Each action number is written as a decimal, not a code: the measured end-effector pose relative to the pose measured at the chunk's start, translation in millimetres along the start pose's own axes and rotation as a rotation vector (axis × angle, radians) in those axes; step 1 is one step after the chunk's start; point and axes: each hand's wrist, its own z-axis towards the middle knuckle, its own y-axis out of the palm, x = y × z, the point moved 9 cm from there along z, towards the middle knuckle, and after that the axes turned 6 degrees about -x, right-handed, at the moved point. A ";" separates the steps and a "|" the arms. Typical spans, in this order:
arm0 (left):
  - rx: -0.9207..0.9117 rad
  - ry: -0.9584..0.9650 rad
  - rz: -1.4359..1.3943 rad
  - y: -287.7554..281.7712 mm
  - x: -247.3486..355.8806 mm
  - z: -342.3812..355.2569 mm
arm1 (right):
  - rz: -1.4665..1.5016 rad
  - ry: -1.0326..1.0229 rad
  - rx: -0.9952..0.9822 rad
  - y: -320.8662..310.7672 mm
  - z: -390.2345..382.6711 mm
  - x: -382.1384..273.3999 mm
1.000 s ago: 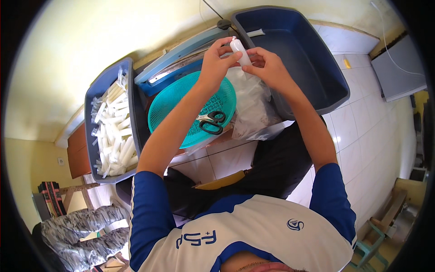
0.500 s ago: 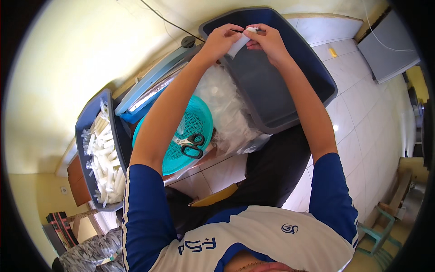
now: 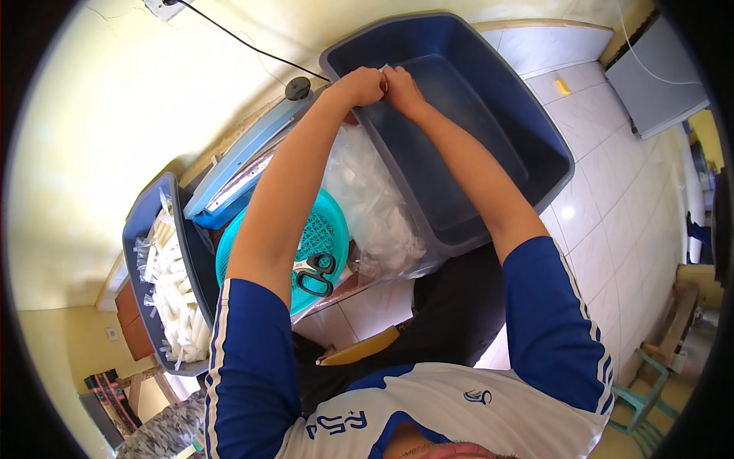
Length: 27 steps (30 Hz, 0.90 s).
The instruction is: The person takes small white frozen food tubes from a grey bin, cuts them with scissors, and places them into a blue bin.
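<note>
1. Blue tub (image 3: 474,145): lies beneath my hands, probably positioned for easy reach.
2. Bin (image 3: 144,210): at my left, heaped with white tubes (image 3: 174,306), presumably to contain them.
3. Teal basket (image 3: 340,229): carries scissors (image 3: 315,274), likely kept handy.
4. Left hand (image 3: 367,86), right hand (image 3: 403,90): fingers curled, meeting above the tub's left end.
5. Lettering (image 3: 336,423): dark, on my shirt (image 3: 420,390); not transcribed.
6. White piece (image 3: 384,68): apparently pinched between both hands' fingertips, mostly hidden.
</note>
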 end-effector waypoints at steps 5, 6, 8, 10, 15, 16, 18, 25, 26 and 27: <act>-0.139 -0.262 0.167 16.9 -18.2 7.0 | 0.050 -0.059 -0.458 40.1 -6.7 6.6; -0.143 -0.265 0.163 18.0 -21.0 8.0 | 0.178 0.114 -0.501 40.3 -4.3 21.1; -0.140 -0.277 0.247 14.8 -22.7 16.2 | 0.301 0.297 -0.532 37.6 -1.4 49.4; -0.145 -0.286 0.256 16.5 -26.0 20.7 | 0.062 0.135 -0.317 12.1 11.7 49.7; -0.358 -0.266 0.290 34.8 -26.5 27.7 | 0.113 0.164 -0.404 27.5 15.0 61.7; -0.410 -0.228 0.268 39.7 -21.4 30.3 | 0.059 0.017 -0.439 32.3 17.4 53.0; -0.460 -0.186 0.246 45.1 -13.7 34.1 | 0.003 -0.127 -0.472 38.3 19.7 49.9; -0.525 -0.309 0.335 59.0 -36.8 31.4 | -0.131 0.027 -0.448 34.2 25.3 60.7; -0.506 -0.304 0.371 57.9 -35.5 33.3 | -0.157 0.068 -0.414 29.3 26.7 66.9; -0.507 -0.301 0.371 59.3 -34.2 33.6 | -0.157 0.071 -0.413 28.9 26.7 68.8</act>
